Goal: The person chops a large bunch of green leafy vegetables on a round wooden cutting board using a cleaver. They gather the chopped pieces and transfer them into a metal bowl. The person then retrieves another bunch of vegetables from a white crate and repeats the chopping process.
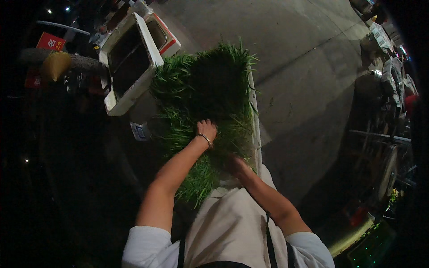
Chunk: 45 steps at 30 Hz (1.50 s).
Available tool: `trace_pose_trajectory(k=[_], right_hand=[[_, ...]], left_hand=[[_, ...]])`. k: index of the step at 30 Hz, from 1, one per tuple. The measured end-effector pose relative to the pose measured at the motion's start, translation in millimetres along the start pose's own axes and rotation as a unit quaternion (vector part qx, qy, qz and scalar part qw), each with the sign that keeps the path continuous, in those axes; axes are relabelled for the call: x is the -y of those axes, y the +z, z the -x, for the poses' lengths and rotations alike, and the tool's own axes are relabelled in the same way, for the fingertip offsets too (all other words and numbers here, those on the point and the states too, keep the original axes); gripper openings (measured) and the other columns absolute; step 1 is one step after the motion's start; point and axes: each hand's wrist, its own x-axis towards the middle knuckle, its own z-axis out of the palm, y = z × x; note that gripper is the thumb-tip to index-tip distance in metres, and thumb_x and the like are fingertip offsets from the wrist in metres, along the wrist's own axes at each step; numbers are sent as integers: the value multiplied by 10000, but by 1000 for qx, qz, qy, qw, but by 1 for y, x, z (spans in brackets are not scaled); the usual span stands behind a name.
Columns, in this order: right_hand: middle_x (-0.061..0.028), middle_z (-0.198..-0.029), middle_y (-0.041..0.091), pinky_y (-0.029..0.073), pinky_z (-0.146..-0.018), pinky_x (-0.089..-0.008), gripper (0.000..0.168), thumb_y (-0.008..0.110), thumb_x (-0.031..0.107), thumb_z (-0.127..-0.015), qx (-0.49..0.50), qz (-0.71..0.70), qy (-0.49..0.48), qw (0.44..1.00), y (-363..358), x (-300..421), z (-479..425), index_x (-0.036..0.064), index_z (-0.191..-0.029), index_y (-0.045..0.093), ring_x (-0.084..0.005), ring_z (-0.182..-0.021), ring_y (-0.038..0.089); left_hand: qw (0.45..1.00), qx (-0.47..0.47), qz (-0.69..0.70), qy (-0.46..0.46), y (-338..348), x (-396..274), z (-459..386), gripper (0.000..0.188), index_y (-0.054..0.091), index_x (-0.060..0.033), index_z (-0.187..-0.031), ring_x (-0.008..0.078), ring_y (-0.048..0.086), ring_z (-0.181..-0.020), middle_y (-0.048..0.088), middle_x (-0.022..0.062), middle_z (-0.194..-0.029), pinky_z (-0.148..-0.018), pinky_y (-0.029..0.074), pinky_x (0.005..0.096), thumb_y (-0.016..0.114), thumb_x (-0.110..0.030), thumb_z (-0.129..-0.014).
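Long green grass-like leaves [177, 124] lie in a thick layer over a pale-edged tray or table [255, 120] in front of me. My left hand [207, 130], with a metal bracelet at the wrist, rests among the leaves near the middle, fingers bent over them; whether it grips any is not clear. Nearer my body and to the right, my right hand [236, 165] is blurred and low over the leaves by the tray's right edge. Its fingers are hard to make out. A dark shadow covers the far part of the leaves.
A worn white foam box [129, 90] lies tilted beyond the leaves at the left, with a red-edged white box [172, 45] behind it. A small printed packet or card [138, 131] lies left of the leaves. Grey concrete floor extends right; assorted goods line the far right.
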Motion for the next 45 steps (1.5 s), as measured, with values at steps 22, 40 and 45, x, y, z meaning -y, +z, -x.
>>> trace_pose_trajectory(k=[22, 40, 45], right_hand=[[-164, -1191, 581, 521, -703, -388, 470, 618, 306, -927, -254, 61, 128, 957, 78, 41, 29, -8, -1259, 507, -257, -951, 629], [-114, -1321, 525, 399, -999, -385, 472, 576, 250, -933, -302, 61, -115, 944, 60, 44, 22, 37, -1344, 483, -269, -1160, 515], [-90, -1205, 598, 448, -926, -414, 471, 555, 405, -934, -102, -82, -118, 984, -5, -33, -43, 74, -1269, 553, -253, -1071, 551]], left_hand=[[952, 61, 264, 139, -52, 35, 58, 999, 390, 75, -1250, 382, 661, -865, 660, 232, -885, -738, 552, 470, 849, -414, -510], [837, 173, 493, 162, 3, 123, -15, 781, 476, 2, -1300, 189, 634, -972, 642, 114, -1110, -815, 542, 373, 861, -136, -635], [866, 149, 446, 166, -31, 116, 6, 1252, 162, 73, -1484, 329, 548, -1172, 438, 248, -1397, -939, 496, 409, 885, -376, -565]])
